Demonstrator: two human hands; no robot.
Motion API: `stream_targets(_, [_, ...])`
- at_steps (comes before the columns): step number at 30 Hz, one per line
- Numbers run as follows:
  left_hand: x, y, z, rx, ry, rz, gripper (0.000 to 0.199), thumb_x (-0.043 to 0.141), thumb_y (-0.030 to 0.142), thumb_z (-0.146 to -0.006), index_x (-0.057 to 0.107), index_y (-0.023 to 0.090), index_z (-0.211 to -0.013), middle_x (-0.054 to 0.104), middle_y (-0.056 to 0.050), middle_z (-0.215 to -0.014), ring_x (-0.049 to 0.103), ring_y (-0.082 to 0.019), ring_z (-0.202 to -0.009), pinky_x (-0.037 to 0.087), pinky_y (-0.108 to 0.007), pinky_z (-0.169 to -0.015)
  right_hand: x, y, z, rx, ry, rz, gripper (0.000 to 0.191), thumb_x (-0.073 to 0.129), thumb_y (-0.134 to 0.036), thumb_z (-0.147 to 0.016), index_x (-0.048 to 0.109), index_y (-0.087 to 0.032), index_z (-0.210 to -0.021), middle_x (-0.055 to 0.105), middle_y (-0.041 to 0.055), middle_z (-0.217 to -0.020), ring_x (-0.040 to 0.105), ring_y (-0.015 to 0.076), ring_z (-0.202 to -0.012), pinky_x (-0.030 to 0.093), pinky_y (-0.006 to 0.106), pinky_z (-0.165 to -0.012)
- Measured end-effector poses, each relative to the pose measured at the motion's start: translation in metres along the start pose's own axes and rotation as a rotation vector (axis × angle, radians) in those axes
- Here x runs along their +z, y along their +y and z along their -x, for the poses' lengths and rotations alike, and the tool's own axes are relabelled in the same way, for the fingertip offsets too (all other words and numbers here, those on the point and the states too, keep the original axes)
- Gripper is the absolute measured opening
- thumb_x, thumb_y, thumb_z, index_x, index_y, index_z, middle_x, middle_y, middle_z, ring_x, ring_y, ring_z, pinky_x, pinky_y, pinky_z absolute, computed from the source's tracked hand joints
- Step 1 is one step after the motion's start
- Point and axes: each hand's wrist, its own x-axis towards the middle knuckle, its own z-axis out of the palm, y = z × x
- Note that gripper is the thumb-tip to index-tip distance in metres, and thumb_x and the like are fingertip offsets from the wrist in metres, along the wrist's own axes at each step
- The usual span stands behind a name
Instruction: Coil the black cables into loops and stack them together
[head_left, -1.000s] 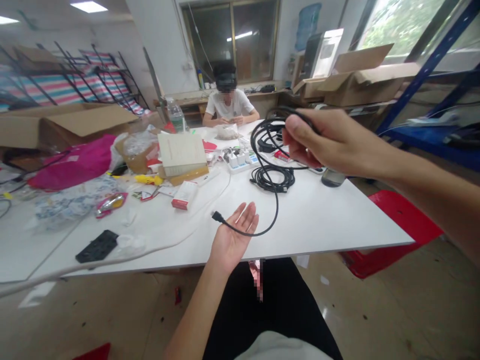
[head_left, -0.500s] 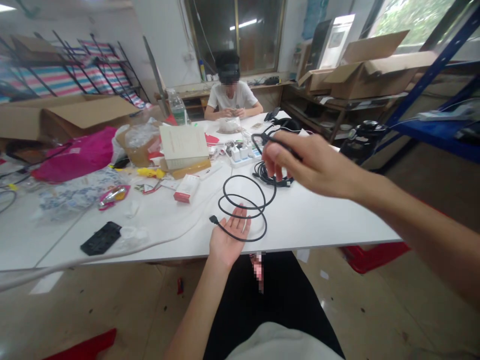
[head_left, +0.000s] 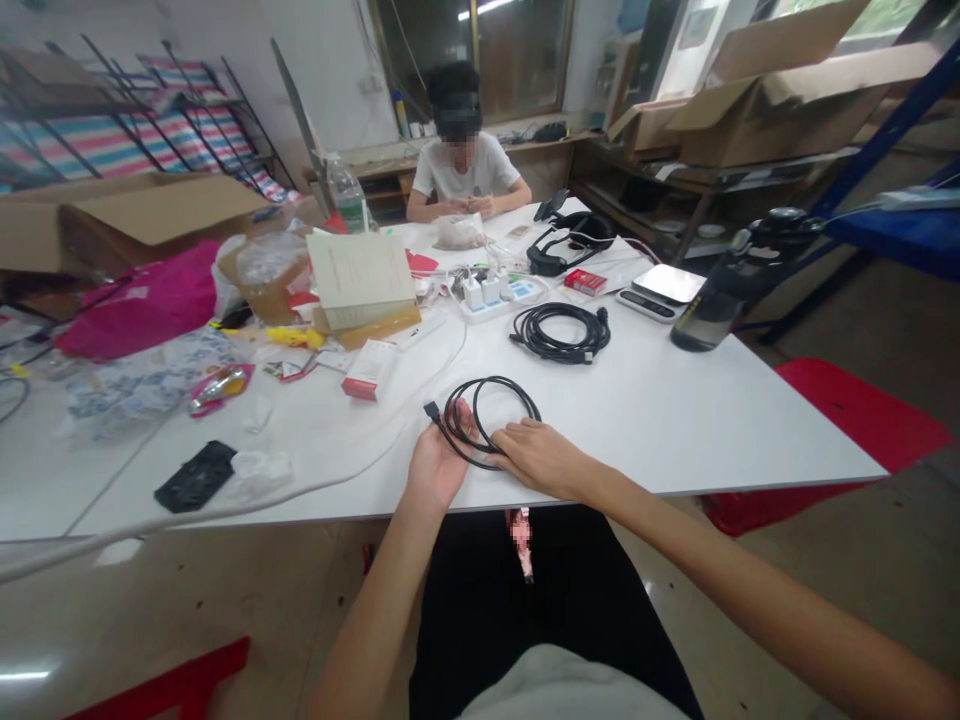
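Note:
A black cable [head_left: 504, 381] lies wound in loose loops between my hands, close to the table's front edge. My left hand [head_left: 441, 462], palm up, holds the left side of the loops, its fingers curled by the cable. The cable's connector end [head_left: 431, 411] sticks out past the left thumb. From the right, my right hand [head_left: 538, 456] grips the loops with fingers closed and back of the hand upward; its fingertips are partly hidden. Beyond them a second black cable [head_left: 555, 347] rests coiled on the white table [head_left: 645, 420].
Behind the coil stand a power strip [head_left: 499, 298], a red box [head_left: 585, 282], a small scale [head_left: 651, 303] and a dark water bottle [head_left: 712, 310]. A red-and-white box [head_left: 370, 370] and a black tray-like piece [head_left: 196, 476] lie left. Across the table sits a person [head_left: 461, 165].
My right hand has come down and nearer from above the second coil, bringing its cable end to the left hand. The spread loops are now gathered tighter. The view has shifted slightly.

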Motion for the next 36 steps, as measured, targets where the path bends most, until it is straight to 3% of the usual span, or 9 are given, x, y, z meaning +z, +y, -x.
stream_targets(4, [-0.001, 0.004, -0.01, 0.004, -0.059, -0.111, 0.05, 0.04, 0.048, -0.114, 0.074, 0.011, -0.107, 0.08, -0.014, -0.098, 0.077, -0.018, -0.08, 0.066, -0.033, -0.08, 0.003, 0.014, 0.002, -0.018, 0.039, 0.012, 0.07, 0.034, -0.08, -0.104, 0.061, -0.016, -0.102, 0.069, 0.0069, -0.084, 0.062, 0.02, -0.072, 0.032, 0.034, -0.073])
stream_targets(6, [-0.004, 0.003, -0.018, 0.09, -0.118, -0.271, 0.045, 0.056, 0.054, -0.108, 0.073, 0.012, -0.105, 0.079, -0.013, -0.1, 0.075, -0.017, -0.082, 0.064, -0.032, -0.083, 0.005, 0.022, 0.002, -0.057, 0.063, 0.017, 0.077, 0.037, -0.089, -0.097, 0.062, -0.016, -0.1, 0.068, 0.0058, -0.08, 0.059, 0.0191, -0.068, 0.028, 0.034, -0.07])
stream_targets(8, [-0.008, 0.002, -0.028, 0.242, -0.158, -0.518, 0.036, 0.077, 0.048, -0.097, 0.071, 0.015, -0.11, 0.077, -0.009, -0.101, 0.073, -0.016, -0.084, 0.061, -0.03, -0.085, 0.008, 0.031, 0.001, -0.102, 0.09, 0.024, 0.074, 0.039, -0.086, -0.099, 0.063, -0.016, -0.096, 0.068, 0.0046, -0.079, 0.056, 0.017, -0.066, 0.025, 0.034, -0.069])
stream_targets(11, [-0.014, 0.005, -0.05, 0.518, -0.191, -0.975, 0.053, 0.088, 0.04, -0.086, 0.064, 0.02, -0.129, 0.074, -0.006, -0.11, 0.073, -0.019, -0.094, 0.058, -0.036, -0.096, 0.012, 0.043, -0.003, -0.198, 0.155, 0.062, 0.061, 0.042, -0.07, -0.108, 0.063, -0.017, -0.087, 0.067, 0.0034, -0.078, 0.055, 0.0158, -0.07, 0.025, 0.034, -0.072])
stream_targets(16, [-0.008, 0.019, -0.086, 0.844, -0.347, -1.562, 0.059, 0.082, 0.025, -0.085, 0.059, 0.018, -0.139, 0.067, -0.016, -0.137, 0.066, -0.03, -0.127, 0.05, -0.05, -0.115, 0.011, 0.063, -0.011, -0.327, 0.268, 0.128, 0.058, 0.05, -0.069, -0.105, 0.064, -0.016, -0.085, 0.065, 0.0051, -0.083, 0.056, 0.0192, -0.084, 0.031, 0.035, -0.084])
stream_targets(20, [0.013, 0.029, -0.102, 0.965, -0.642, -1.861, 0.039, 0.071, 0.018, -0.091, 0.068, 0.021, -0.129, 0.07, -0.012, -0.128, 0.066, -0.029, -0.124, 0.049, -0.051, -0.117, 0.008, 0.084, -0.011, -0.235, 0.318, 0.064, 0.067, 0.056, -0.082, -0.095, 0.063, -0.016, -0.091, 0.066, 0.0083, -0.093, 0.056, 0.0214, -0.09, 0.036, 0.036, -0.09])
stream_targets(24, [0.031, 0.034, -0.116, 0.926, -0.778, -1.89, 0.025, 0.067, 0.02, -0.094, 0.074, 0.02, -0.118, 0.07, -0.01, -0.117, 0.068, -0.026, -0.111, 0.055, -0.044, -0.105, 0.006, 0.109, -0.01, -0.107, 0.34, -0.052, 0.068, 0.062, -0.084, -0.091, 0.061, -0.016, -0.098, 0.066, 0.0092, -0.102, 0.057, 0.0208, -0.092, 0.037, 0.035, -0.09])
stream_targets(29, [0.031, 0.033, -0.124, 0.851, -0.686, -1.654, 0.01, 0.074, 0.02, -0.09, 0.08, 0.023, -0.096, 0.069, -0.005, -0.093, 0.063, -0.021, -0.086, 0.053, -0.036, -0.088, 0.004, 0.125, -0.006, -0.005, 0.302, -0.174, 0.061, 0.062, -0.079, -0.095, 0.06, -0.019, -0.103, 0.067, 0.0116, -0.109, 0.06, 0.0256, -0.104, 0.041, 0.04, -0.096])
stream_targets(36, [0.027, 0.026, -0.101, 0.762, -0.581, -1.47, 0.009, 0.078, 0.033, -0.094, 0.083, 0.026, -0.093, 0.075, -0.004, -0.088, 0.061, -0.02, -0.079, 0.047, -0.032, -0.079, -0.013, 0.139, 0.005, 0.564, 0.769, -0.26, 0.035, 0.05, -0.057, -0.107, 0.052, -0.024, -0.094, 0.062, 0.0096, -0.094, 0.059, 0.0233, -0.089, 0.05, 0.041, -0.085])
